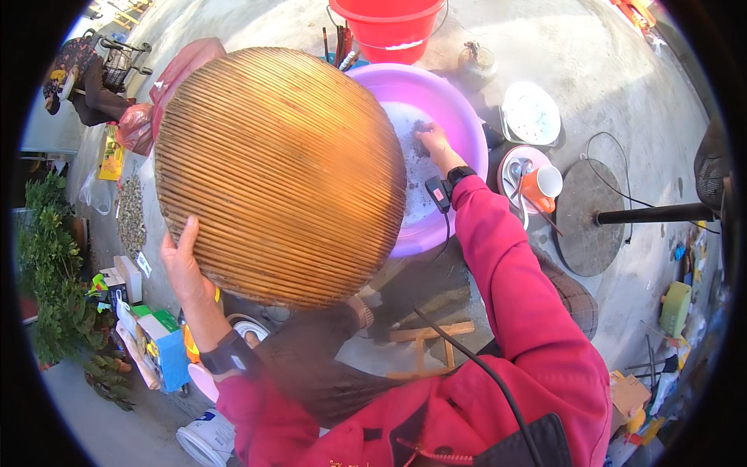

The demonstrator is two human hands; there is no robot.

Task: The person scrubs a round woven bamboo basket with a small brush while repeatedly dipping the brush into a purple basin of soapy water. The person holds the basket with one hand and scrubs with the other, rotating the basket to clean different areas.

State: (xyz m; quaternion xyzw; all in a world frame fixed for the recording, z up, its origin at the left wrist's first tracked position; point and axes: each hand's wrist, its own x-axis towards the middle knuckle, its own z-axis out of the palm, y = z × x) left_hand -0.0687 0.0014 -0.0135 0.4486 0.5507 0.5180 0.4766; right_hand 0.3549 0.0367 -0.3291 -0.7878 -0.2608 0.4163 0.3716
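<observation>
My left hand (189, 265) grips the lower left edge of a large round slatted lid (286, 175), its thumb lying on the upper face. The lid looks to be of bamboo or reed strips and has a wet sheen; it is tilted over the left part of a purple plastic basin (475, 140). Inside the basin my right hand (435, 143) holds a dark grey clump (419, 131), seemingly a wire scouring pad, at the whitish sudsy water (411, 192). The left part of the basin is hidden behind the lid.
A red bucket (388, 29) stands behind the basin. To the right are a white strainer (530, 114), an orange mug (541, 185) with spoons on a plate, and a round stand base (589, 222) with a cable. A small wooden stool (432, 333) lies below. Another person (87, 76) is at upper left.
</observation>
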